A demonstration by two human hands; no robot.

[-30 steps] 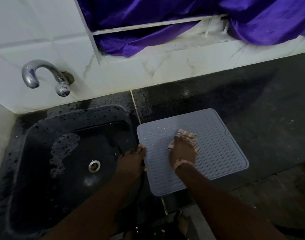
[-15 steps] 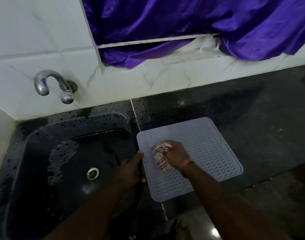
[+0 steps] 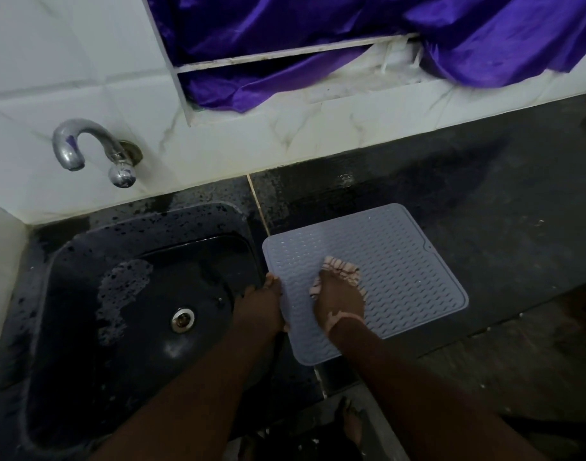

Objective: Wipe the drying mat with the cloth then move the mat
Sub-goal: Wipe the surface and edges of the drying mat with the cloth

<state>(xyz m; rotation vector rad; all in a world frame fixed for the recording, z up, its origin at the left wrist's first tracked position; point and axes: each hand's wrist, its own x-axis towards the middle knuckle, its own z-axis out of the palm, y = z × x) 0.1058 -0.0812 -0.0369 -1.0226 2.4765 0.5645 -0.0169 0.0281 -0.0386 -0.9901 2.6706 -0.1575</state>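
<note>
A grey ribbed drying mat (image 3: 401,271) lies flat on the dark counter, just right of the sink. My right hand (image 3: 338,299) presses a striped pink-and-white cloth (image 3: 341,269) onto the left middle of the mat; the cloth bulges out beyond my fingers, which cover most of it. My left hand (image 3: 260,309) rests at the mat's left edge, fingertips touching the rim over the sink's right wall.
A dark sink (image 3: 85,261) with a drain (image 3: 182,320) and foam patch fills the left. A chrome tap (image 3: 85,144) juts from the white tiled wall. Purple fabric (image 3: 351,34) hangs over the ledge behind. Wet dark counter (image 3: 484,194) stretches right. A bare foot (image 3: 351,424) shows below.
My right hand slid the cloth from the mat's left side back toward the middle and turned straight. The left hand stayed on the mat's left edge.
</note>
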